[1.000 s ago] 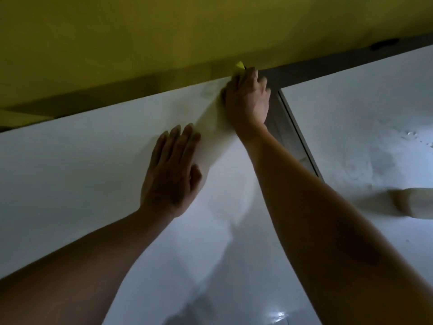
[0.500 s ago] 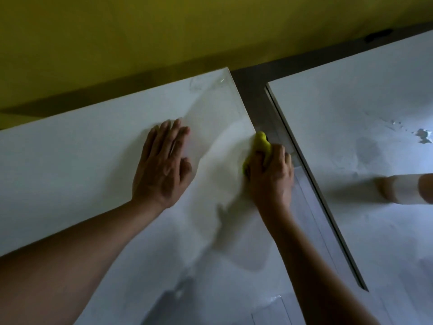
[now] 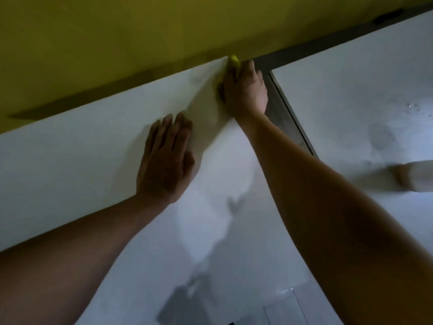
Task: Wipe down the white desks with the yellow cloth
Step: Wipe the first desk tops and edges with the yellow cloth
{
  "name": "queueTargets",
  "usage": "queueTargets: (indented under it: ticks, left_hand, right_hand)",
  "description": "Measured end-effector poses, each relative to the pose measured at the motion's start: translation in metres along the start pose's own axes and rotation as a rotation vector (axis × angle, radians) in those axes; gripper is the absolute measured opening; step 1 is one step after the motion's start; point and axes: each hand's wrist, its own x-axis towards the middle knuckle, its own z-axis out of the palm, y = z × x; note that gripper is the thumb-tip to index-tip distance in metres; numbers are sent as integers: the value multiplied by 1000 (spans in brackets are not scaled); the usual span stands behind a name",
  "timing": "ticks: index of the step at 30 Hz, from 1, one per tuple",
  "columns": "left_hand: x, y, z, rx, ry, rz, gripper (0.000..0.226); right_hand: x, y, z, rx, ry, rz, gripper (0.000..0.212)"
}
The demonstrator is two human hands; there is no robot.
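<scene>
R hand (image 3: 244, 90) is at the far right corner of the near white desk (image 3: 70, 160), fingers curled over the yellow cloth (image 3: 233, 63) and pressing it down on the top; only a small tip of cloth shows past the fingertips, right where desk edge meets the yellow wall (image 3: 117, 43). Arm is stretched nearly full out, prob because that corner is the farthest bit to reach. L hand (image 3: 165, 160) lies flat on the same desk, nearer and to the left, fingers straight and close together, holding nothing; looks like it's there to brace the body w/ the lean forward. A paler damp-looking streak runs across the top betw the two hands. To the right, across a dark gap (image 3: 288, 113), sits a second white desk (image 3: 351, 102) w/ a few water drops (image 3: 412, 109) and smudges, so it likely needs the cloth too. A pale blurry object (image 3: 414, 175) lies on that desk at the frame edge, can't tell what it is; it'd be in the way of a wipe there. Wall is tight behind the corner, little room for the cloth
</scene>
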Motion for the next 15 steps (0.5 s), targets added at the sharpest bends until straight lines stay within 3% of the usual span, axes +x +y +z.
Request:
queueTargets:
  ticks: [15]
  left_hand:
    - [-29, 18, 1, -27, -1, 49, 62]
  right_hand:
    - [-85, 64, -39, 85, 13, 57, 40]
